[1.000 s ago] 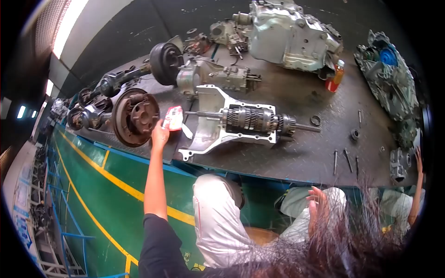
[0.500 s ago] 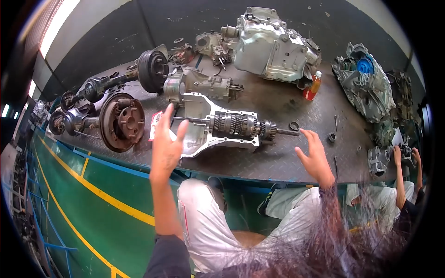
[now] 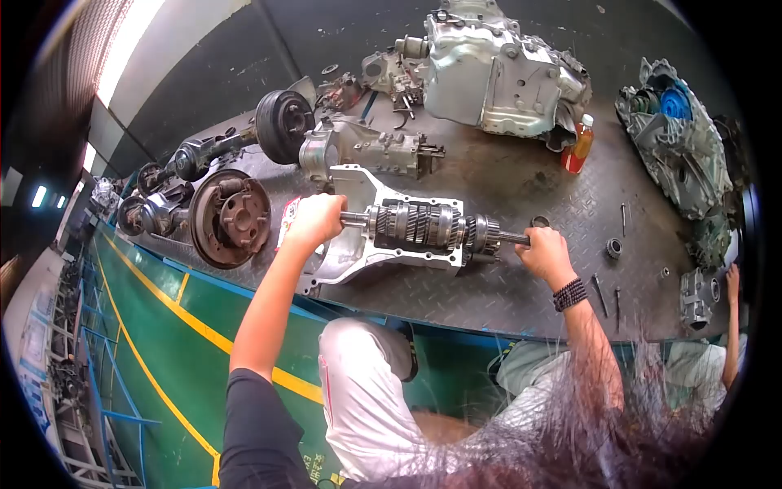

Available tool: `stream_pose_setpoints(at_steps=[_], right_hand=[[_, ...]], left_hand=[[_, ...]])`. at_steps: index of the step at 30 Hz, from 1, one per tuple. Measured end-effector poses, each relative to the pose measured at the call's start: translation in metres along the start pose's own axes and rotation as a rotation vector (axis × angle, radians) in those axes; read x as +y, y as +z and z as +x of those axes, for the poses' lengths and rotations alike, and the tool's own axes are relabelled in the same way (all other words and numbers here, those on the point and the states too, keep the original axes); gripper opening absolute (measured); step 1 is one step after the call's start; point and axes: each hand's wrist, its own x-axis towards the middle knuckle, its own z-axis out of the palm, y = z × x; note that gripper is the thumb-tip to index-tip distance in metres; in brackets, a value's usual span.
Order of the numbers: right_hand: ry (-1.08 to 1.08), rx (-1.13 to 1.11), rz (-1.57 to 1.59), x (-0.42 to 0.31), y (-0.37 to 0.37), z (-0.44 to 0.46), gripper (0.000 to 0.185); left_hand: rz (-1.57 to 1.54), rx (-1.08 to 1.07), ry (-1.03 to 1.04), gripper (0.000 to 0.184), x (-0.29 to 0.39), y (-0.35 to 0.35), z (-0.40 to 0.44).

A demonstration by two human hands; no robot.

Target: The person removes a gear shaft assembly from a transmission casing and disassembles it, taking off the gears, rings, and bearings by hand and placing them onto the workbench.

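An opened silver gearbox housing [image 3: 350,265] lies on the metal workbench in front of me. Inside it rests a gear shaft [image 3: 419,226] carrying several toothed gears, its two ends reaching out left and right. My left hand [image 3: 319,218] is closed around the left end of the shaft, over the bell-shaped part of the housing. On the other side, my right hand [image 3: 547,254], with a beaded bracelet at the wrist, grips the right end beyond the gears. A dark ring [image 3: 539,221] lies just behind my right hand.
A brake drum axle [image 3: 232,218] stands left, a second gearbox [image 3: 366,153] behind. A large silver transmission [image 3: 497,77] and a bottle of reddish liquid [image 3: 579,145] are at the back. Bolts [image 3: 617,308] and a bearing [image 3: 613,248] lie right. A co-worker's hand [image 3: 732,284] shows far right.
Both hands were open above the shaft's ends; now they are closed on them. My view has shifted a little, and everything on the bench appears further right.
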Motion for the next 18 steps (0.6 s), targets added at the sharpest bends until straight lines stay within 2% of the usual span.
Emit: stream_pose_setpoints(at_steps=[1,5,8,11,12,13,15,17,18], right_hand=[[-0.003,0.016,-0.009,0.002,0.003,-0.002,0.022],[0.011,-0.001,-0.007,0.002,0.006,0.003,0.021],[0.008,-0.049,-0.004,0.001,0.000,0.010,0.022],[-0.003,-0.068,-0.013,0.006,-0.001,0.006,0.023],[-0.014,-0.069,-0.016,0.005,-0.005,0.006,0.023],[-0.031,-0.078,-0.013,0.002,-0.005,0.003,0.022],[-0.042,-0.102,0.045,-0.005,-0.005,0.003,0.023],[-0.043,-0.115,0.090,-0.007,-0.010,0.000,0.025],[-0.075,-0.098,0.137,-0.007,-0.008,-0.001,0.025]], left_hand=[[-0.001,0.010,0.012,0.023,0.000,0.003,0.000],[0.035,0.229,0.119,0.042,-0.002,0.020,-0.003],[0.084,0.139,0.042,0.065,0.002,0.017,-0.005],[0.061,0.211,0.136,0.087,-0.001,0.019,-0.010],[0.122,0.075,0.071,0.100,0.007,0.008,-0.011],[0.108,0.014,0.154,0.095,0.010,-0.012,-0.023],[0.180,0.104,0.032,0.086,0.034,-0.033,-0.049],[0.078,0.395,0.100,0.078,0.066,-0.041,-0.048],[-0.031,0.448,0.220,0.070,0.103,-0.067,-0.048]])
